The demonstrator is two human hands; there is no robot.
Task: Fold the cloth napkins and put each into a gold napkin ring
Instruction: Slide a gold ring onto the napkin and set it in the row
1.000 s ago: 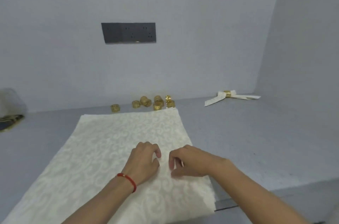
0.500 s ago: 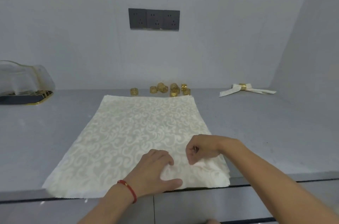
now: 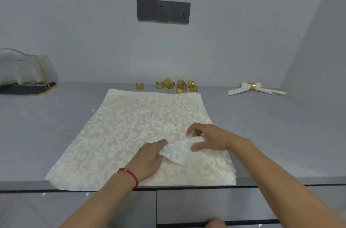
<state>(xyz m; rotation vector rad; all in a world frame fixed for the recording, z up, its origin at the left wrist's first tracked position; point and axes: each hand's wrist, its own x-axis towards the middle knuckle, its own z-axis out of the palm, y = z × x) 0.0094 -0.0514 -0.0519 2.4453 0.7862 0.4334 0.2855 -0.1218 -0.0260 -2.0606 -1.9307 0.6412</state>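
Both hands, left hand (image 3: 148,160) and right hand (image 3: 209,139), pinch a raised napkin (image 3: 131,125) fold between them.

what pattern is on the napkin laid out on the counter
A cream-white scrolling swirl pattern, like damask, on the napkin, seen in the head view.

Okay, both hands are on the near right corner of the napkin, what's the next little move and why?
Probably carry the lifted corner on across the napkin toward its far left side. The right hand and left hand pinch that flap just off the cloth; the rest lies flat and unfolded, with the loose gold rings waiting behind.
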